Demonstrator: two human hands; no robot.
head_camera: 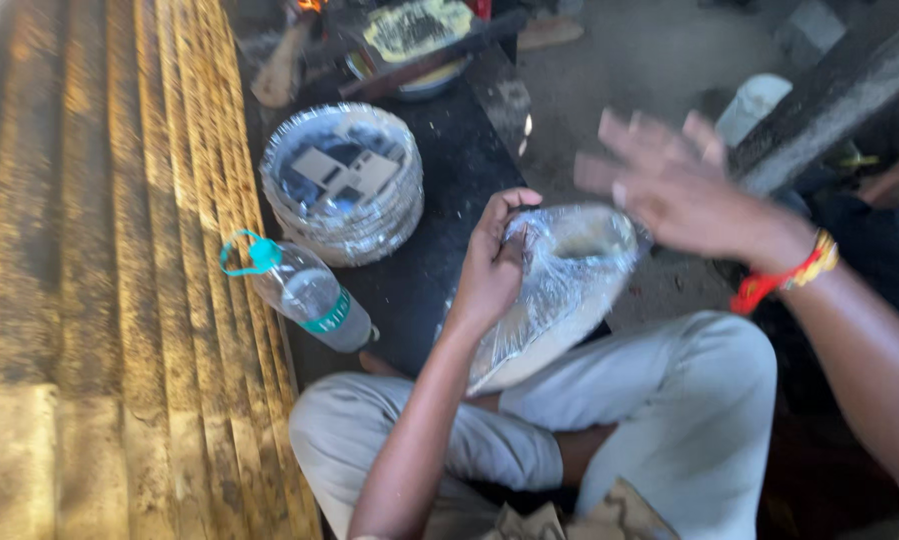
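My left hand [491,262] grips the rim of a clear plastic bag [559,290] that holds something pale and bulges over my lap. My right hand [669,182] hovers above and to the right of the bag's mouth, fingers spread, blurred by motion and holding nothing. A red and yellow thread band [784,278] circles my right wrist. I sit cross-legged in light grey trousers [689,420].
A stack of shiny foil plates [341,185] sits on a dark slab [449,170] to the left of the bag. A clear plastic bottle [304,292] with a teal cap lies beside it. Ribbed yellowish matting [109,280] fills the left. A pan of pale batter [416,30] stands at the top.
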